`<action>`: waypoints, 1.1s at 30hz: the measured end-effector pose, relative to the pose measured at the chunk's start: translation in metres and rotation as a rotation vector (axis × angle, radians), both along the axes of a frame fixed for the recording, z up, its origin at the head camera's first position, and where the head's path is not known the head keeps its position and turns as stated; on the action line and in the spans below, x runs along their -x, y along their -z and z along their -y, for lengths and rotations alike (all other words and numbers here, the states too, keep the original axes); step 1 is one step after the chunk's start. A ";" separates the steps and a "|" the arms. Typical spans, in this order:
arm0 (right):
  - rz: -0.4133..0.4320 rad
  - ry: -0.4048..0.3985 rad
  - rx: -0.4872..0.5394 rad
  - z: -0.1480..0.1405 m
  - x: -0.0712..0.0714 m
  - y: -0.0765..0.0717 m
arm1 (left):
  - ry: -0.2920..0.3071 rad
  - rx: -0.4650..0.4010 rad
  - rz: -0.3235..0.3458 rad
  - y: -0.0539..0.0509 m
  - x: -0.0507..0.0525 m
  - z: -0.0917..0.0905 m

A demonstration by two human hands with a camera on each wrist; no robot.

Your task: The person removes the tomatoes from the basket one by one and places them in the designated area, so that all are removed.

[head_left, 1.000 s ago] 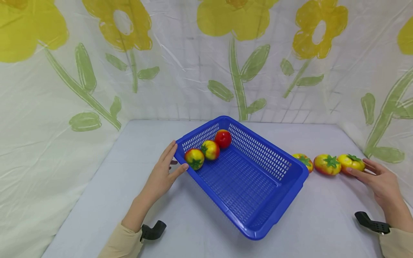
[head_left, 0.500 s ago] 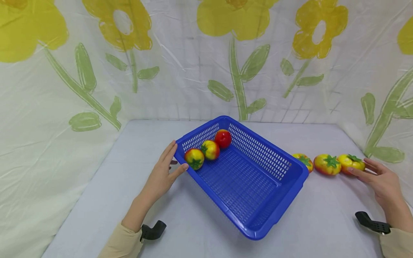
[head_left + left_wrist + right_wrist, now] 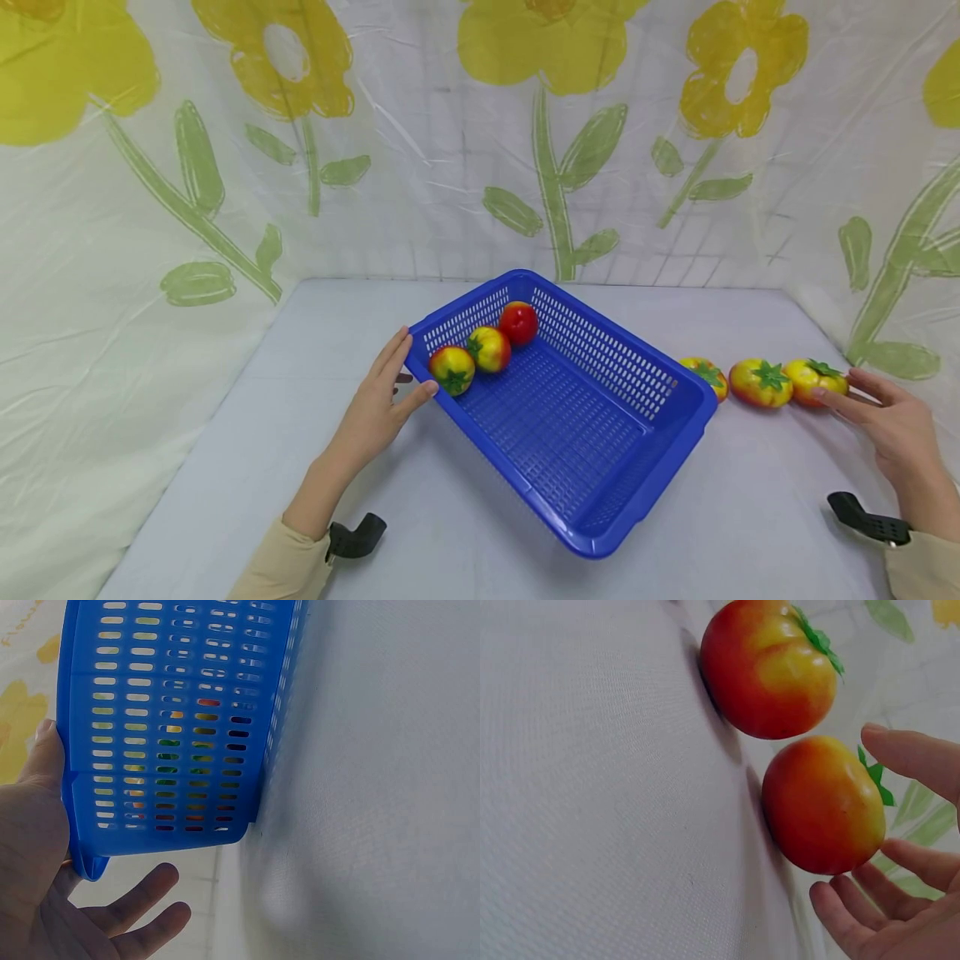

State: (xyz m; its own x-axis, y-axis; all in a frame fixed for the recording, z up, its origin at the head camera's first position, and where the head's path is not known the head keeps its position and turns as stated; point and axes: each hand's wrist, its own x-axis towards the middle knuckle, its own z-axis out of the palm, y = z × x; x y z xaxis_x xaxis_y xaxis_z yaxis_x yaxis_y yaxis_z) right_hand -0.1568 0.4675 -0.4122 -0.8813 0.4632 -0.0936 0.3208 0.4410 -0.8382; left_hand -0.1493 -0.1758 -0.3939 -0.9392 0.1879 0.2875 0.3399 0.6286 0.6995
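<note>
A blue plastic basket [image 3: 570,417] stands at an angle on the table, with three red and yellow persimmons [image 3: 488,349] along its left end. My left hand [image 3: 378,408] holds the basket's left corner, thumb on the near rim and fingers on the other side; two fingers [image 3: 146,900] hang free below the rim. Right of the basket, three more persimmons lie in a row; the leftmost persimmon [image 3: 708,379] is partly hidden by the rim. Beside the rightmost persimmon [image 3: 810,383] my right hand [image 3: 896,421] has its thumb and fingers spread, fingertips at its edge.
The pale table [image 3: 315,333] runs back to a white curtain [image 3: 420,167] painted with yellow flowers. A black wrist mount [image 3: 358,536] sits on the left sleeve and another black mount [image 3: 870,521] on the right one.
My right hand has shifted slightly to the right, its thumb drawing back a little across the rightmost persimmon. The left hand, basket and persimmons have not visibly moved.
</note>
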 end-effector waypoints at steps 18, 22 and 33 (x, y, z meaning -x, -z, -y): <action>-0.033 0.038 0.025 0.003 -0.001 -0.006 | -0.006 -0.005 0.008 0.004 -0.003 0.001; -0.054 0.065 0.022 0.007 -0.004 -0.015 | -0.002 -0.007 0.006 0.004 -0.001 0.001; -0.316 0.006 -0.001 0.061 -0.015 -0.056 | 0.007 -0.004 -0.009 0.001 0.000 0.001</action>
